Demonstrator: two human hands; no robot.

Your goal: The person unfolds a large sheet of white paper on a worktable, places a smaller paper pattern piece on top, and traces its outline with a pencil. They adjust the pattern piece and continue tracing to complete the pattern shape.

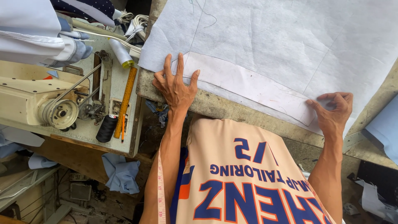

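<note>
A long white curved pattern piece [248, 85] lies on a large sheet of pale grey fabric [282, 37] spread over a worn worktable [232, 110]. My left hand [176, 85] presses flat on the left end of the pattern piece, fingers spread. My right hand [333, 110] pinches the right end of the pattern piece against the fabric near the table's front edge. Faint drawn lines cross the fabric.
A sewing machine [49, 105] stands on a table at the left, with a black thread spool [106, 128], a yellow ruler [125, 99], a white thread cone [120, 53] and folded pale blue cloth [37, 29]. A measuring tape [161, 191] hangs by my left arm. Blue cloth scraps [122, 172] lie below.
</note>
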